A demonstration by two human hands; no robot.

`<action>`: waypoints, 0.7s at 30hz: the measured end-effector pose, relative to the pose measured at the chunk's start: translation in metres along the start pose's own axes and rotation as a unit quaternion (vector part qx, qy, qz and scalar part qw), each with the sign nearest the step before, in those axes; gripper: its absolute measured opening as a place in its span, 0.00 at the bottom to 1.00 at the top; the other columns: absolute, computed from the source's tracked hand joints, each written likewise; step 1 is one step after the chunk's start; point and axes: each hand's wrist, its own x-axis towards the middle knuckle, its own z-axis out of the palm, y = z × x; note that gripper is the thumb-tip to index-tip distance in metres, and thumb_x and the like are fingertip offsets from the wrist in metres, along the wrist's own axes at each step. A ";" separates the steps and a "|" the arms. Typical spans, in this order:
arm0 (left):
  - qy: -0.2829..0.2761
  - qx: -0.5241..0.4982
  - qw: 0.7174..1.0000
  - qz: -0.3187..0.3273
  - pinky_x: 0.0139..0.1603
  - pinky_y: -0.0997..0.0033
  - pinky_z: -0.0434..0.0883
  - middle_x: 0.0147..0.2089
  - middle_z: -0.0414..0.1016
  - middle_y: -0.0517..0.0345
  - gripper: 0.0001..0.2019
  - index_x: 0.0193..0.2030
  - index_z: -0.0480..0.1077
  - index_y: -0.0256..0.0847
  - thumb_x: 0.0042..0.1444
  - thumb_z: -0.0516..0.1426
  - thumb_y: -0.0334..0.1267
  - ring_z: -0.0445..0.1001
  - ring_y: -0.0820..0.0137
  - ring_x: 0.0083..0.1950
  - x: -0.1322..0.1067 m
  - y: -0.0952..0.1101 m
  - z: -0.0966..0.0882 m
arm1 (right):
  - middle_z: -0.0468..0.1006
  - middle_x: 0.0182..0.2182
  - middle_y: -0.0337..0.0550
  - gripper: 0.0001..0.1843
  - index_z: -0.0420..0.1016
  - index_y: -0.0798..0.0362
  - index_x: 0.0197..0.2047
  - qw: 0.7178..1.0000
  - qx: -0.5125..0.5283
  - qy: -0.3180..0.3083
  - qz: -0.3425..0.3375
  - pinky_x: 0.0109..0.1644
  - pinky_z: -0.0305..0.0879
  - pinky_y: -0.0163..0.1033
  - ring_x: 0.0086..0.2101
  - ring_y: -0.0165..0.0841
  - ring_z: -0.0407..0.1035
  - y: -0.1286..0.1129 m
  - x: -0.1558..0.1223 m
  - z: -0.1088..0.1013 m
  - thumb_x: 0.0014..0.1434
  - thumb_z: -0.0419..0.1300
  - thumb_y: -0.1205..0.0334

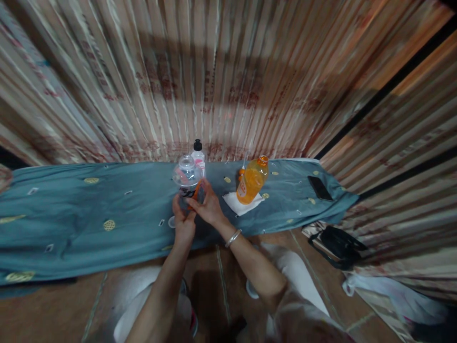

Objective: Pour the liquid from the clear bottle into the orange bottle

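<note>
A clear plastic bottle (186, 175) with an uncapped neck stands between my hands. Its lower part carries a black and orange label. My left hand (184, 223) grips the bottle low on its near left side, thumb toward me. Closed on the right side, my right hand (209, 206) has its thumb and forefinger at the label's orange edge (195, 192); whether that edge is loose I cannot tell. Just behind stands a small clear bottle (198, 159) with a black top and pink print. A small white round piece (172, 222) lies beside my left hand.
Right of my hands, a bottle of orange drink (253, 181) stands on a white folded tissue (237, 205), with small orange items (242, 174) behind. A black phone (320, 187) lies farther right on the green cloth (143, 209). A striped curtain (214, 85) hangs behind; a black bag (337, 245) is below right.
</note>
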 end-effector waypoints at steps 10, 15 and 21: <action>0.031 0.069 0.993 0.091 0.86 0.36 0.68 0.76 0.76 0.46 0.30 0.69 0.73 0.54 0.59 0.70 0.42 0.71 0.48 0.83 0.007 0.017 -0.029 | 0.91 0.66 0.56 0.34 0.82 0.48 0.74 0.999 -0.007 -0.039 0.002 0.75 0.82 0.58 0.66 0.51 0.86 0.016 -0.047 -0.053 0.66 0.78 0.56; 0.005 0.089 0.981 0.172 0.79 0.38 0.76 0.65 0.79 0.44 0.24 0.63 0.78 0.49 0.61 0.70 0.47 0.80 0.48 0.70 0.000 0.058 -0.041 | 0.94 0.59 0.53 0.25 0.88 0.47 0.65 1.000 0.022 -0.013 0.015 0.69 0.86 0.56 0.58 0.47 0.91 0.031 -0.066 -0.094 0.67 0.75 0.56; -0.102 0.093 0.973 0.185 0.73 0.39 0.81 0.62 0.86 0.46 0.19 0.59 0.83 0.50 0.63 0.71 0.49 0.85 0.48 0.63 -0.028 0.061 -0.002 | 0.96 0.51 0.53 0.18 0.90 0.48 0.55 0.995 0.054 0.079 0.039 0.63 0.89 0.56 0.50 0.49 0.93 0.054 -0.079 -0.135 0.65 0.71 0.50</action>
